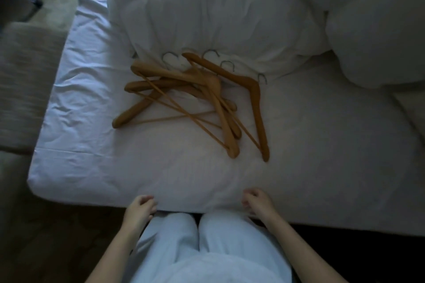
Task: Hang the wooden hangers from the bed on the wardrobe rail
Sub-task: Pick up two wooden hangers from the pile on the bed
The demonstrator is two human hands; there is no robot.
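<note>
Several wooden hangers [207,89] with metal hooks lie in a loose, overlapping pile on the white bed sheet [92,145], their hooks toward the bunched duvet. One hanger [255,103] lies at the pile's right side. My left hand [139,210] hovers at the near edge of the bed, fingers loosely curled, holding nothing. My right hand [257,202] is level with it, also loosely curled and empty. Both hands are well short of the pile. No wardrobe rail is in view.
A crumpled white duvet [218,11] fills the far part of the bed, with pillows [377,37] at the right. A grey upholstered seat [25,76] stands left of the bed, a dark chair frame [20,4] behind it. My legs in light trousers press against the bed edge.
</note>
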